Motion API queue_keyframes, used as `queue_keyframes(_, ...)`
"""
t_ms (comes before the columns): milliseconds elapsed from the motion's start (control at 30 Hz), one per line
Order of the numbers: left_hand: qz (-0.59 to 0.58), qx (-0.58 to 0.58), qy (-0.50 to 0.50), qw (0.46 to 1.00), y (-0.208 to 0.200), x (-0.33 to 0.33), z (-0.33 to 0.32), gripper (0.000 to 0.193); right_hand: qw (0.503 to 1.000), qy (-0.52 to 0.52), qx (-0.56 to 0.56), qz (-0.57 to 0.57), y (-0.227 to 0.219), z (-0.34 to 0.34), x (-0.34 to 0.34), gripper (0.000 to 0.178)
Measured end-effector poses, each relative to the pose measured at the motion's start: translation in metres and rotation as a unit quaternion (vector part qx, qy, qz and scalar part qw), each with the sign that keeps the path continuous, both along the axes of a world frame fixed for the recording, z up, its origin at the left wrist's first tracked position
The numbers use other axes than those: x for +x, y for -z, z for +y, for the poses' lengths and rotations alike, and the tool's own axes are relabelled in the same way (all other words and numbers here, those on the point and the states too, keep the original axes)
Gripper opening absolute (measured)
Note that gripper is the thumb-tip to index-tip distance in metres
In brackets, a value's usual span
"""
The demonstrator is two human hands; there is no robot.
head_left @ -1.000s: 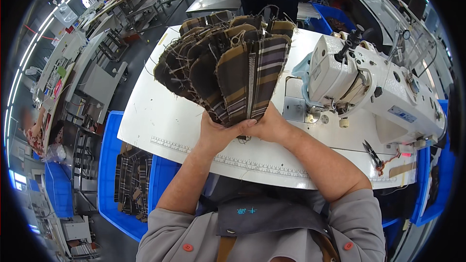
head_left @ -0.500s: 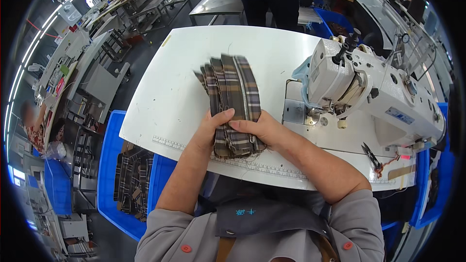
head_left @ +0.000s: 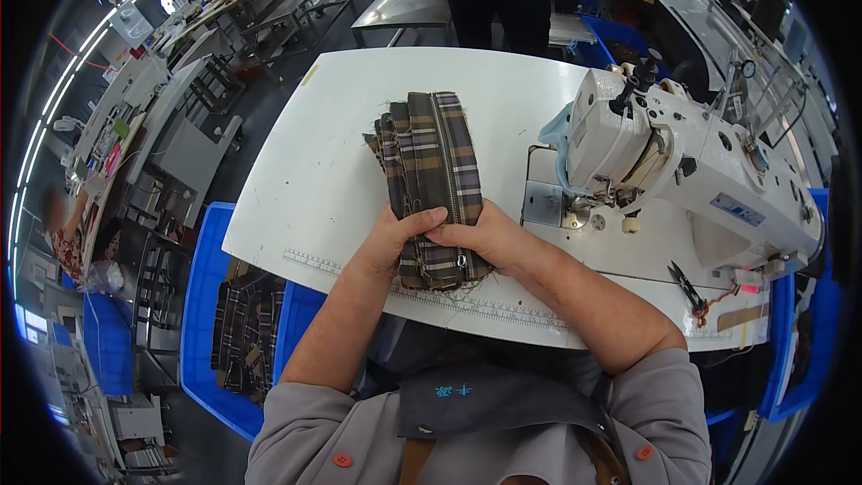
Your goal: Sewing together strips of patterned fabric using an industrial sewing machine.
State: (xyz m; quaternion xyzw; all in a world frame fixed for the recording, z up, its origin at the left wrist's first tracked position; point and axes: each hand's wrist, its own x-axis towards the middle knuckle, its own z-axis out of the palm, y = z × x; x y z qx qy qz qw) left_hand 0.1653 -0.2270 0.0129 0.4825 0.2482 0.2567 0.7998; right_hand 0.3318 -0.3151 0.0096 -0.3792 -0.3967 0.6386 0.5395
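Note:
Both my hands grip a stack of brown plaid fabric pieces [head_left: 424,157] above the front of the white sewing table [head_left: 296,162]. A metal zipper [head_left: 447,162] runs lengthwise along the top piece, its pull near the lower end. My left hand [head_left: 395,235] wraps the stack's left side, thumb lying across the top. From the right, my right hand [head_left: 489,235] closes on the other edge, and the two thumbs meet over the fabric. The fingers beneath are hidden. Raw, frayed edges fan out at the upper left of the stack.
A white sewing machine [head_left: 691,162] stands at the right of the table. Thread snips [head_left: 687,287] lie near its base. To the left, a blue bin [head_left: 202,323] holds more plaid pieces [head_left: 247,332]. A person [head_left: 494,0] stands beyond the far edge.
The stack has shifted slightly and its fanned pieces have drawn closer together at the top. Both hands keep their grip, the thumbs now nearer each other.

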Motion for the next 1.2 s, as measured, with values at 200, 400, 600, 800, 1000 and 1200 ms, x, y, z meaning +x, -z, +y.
queue_keyframes(200, -0.100, 0.030, -0.114, 0.988, 0.005, 0.002, 0.007, 0.051, 0.964, -0.033, 0.068, -0.254, 0.003, 0.000, 0.004, 0.055)
queue_keyframes(400, -0.182, 0.026, -0.178, 0.967, 0.009, -0.002, 0.013, 0.055, 0.928, -0.032, 0.068, -0.364, -0.019, -0.010, -0.003, 0.065)
queue_keyframes(600, -0.210, 0.033, -0.167, 0.963, 0.010, -0.006, 0.012, 0.052, 0.923, -0.029, 0.080, -0.376, -0.019, -0.012, -0.005, 0.068)
queue_keyframes(800, -0.205, 0.028, -0.171, 0.963, 0.010, -0.006, 0.011, 0.046, 0.960, -0.028, 0.065, -0.270, -0.005, -0.007, -0.006, 0.076)
queue_keyframes(1000, -0.205, 0.052, -0.158, 0.965, 0.006, -0.002, 0.001, 0.044, 0.986, -0.018, 0.078, -0.146, -0.005, -0.007, -0.006, 0.075)
queue_keyframes(1200, -0.176, 0.069, -0.156, 0.970, -0.001, -0.002, -0.008, 0.046, 0.950, 0.065, 0.139, -0.273, -0.021, -0.014, -0.007, 0.068)
